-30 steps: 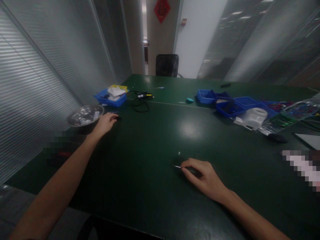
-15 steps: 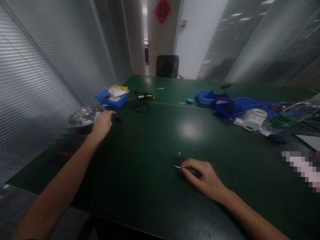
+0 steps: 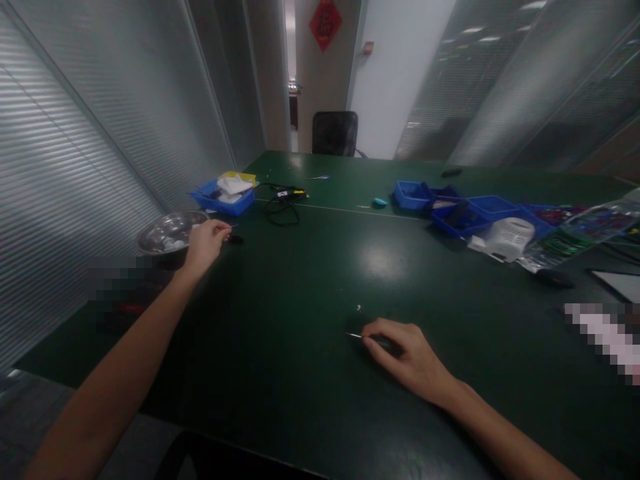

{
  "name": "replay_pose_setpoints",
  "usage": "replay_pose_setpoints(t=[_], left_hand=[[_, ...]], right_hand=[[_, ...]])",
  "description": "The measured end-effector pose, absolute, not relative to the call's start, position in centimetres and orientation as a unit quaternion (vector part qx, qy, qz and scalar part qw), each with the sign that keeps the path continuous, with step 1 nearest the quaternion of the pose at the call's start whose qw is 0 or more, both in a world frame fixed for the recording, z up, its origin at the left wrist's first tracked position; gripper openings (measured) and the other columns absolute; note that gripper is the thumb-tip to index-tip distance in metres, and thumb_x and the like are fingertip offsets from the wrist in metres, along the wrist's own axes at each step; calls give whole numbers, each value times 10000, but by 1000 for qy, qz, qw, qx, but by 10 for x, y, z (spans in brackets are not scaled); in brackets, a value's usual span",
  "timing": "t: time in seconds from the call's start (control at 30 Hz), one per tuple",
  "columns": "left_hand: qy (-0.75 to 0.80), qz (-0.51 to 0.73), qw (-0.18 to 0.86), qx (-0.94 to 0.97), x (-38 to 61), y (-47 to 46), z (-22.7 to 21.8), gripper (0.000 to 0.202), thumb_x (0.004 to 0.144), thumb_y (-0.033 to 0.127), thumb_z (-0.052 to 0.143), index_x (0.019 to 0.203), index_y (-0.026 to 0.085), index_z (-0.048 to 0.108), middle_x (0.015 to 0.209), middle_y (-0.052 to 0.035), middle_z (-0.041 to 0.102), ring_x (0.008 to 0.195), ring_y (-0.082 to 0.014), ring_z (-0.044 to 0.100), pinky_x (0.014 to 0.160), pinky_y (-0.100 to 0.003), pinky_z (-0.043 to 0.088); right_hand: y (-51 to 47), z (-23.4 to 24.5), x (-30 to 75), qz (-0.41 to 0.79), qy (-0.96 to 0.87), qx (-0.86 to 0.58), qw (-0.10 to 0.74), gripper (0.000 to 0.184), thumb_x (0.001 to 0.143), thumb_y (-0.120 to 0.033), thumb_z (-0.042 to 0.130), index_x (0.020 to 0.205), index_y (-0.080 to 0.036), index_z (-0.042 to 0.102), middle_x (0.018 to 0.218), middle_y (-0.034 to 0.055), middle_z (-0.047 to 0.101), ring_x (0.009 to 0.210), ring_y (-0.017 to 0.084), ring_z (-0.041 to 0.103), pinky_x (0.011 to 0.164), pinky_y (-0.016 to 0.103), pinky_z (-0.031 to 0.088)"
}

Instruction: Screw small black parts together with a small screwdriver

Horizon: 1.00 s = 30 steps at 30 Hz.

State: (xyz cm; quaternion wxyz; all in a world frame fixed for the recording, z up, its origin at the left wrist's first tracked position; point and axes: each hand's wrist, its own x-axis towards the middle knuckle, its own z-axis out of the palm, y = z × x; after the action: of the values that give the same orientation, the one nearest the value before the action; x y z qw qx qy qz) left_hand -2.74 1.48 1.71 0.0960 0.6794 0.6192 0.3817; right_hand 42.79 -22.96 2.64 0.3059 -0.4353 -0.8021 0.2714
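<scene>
My right hand (image 3: 407,357) rests on the dark green table (image 3: 310,280) near its front, fingers closed round a thin dark-handled tool (image 3: 373,339) whose metal tip points left. A tiny white speck (image 3: 359,307) lies just beyond that tip. My left hand (image 3: 205,243) is stretched to the far left, fingers pinched together beside a metal bowl (image 3: 170,231); what it pinches is too small to name. A small black object (image 3: 235,238) lies on the table just right of that hand.
A blue tray (image 3: 223,193) with white things stands behind the bowl, with a black cable (image 3: 283,200) to its right. Several blue trays (image 3: 450,207), a white device (image 3: 505,238) and plastic bags (image 3: 580,233) crowd the right side. A black chair (image 3: 335,133) stands at the far end.
My left hand has drawn back a little from the small black object toward the bowl and lifted slightly, fingers now pinched. My right hand has stayed put.
</scene>
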Motion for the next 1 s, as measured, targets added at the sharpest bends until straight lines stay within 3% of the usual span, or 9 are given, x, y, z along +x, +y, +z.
replay_pose_setpoints(t=[0.2,0.77,1.0], left_hand=[[613,378,102,686,-24,11,22,197,903,344,637,999,200,731,890,-44,756,773,-197,708,751,-298,538],[625,357,89,688,-33,17,13,253,888,314,676,1089,196,775,990,-85,771,908,-242,720,871,-355,563],[550,345,77,756,-37,23,2,281,904,399,662,1100,219,756,1168,-98,737,1001,-253,683,927,-376,525]], right_hand=[[-229,26,428,272,-803,-434,304,175,1044,-296,554,1014,-202,699,898,30,732,756,163,694,705,281,520],[-230,26,428,280,-800,-439,297,140,1033,-268,569,1015,-208,693,899,19,731,752,154,697,694,268,517],[-229,26,429,272,-805,-436,296,164,1039,-281,556,1024,-206,702,909,32,743,761,167,706,706,284,536]])
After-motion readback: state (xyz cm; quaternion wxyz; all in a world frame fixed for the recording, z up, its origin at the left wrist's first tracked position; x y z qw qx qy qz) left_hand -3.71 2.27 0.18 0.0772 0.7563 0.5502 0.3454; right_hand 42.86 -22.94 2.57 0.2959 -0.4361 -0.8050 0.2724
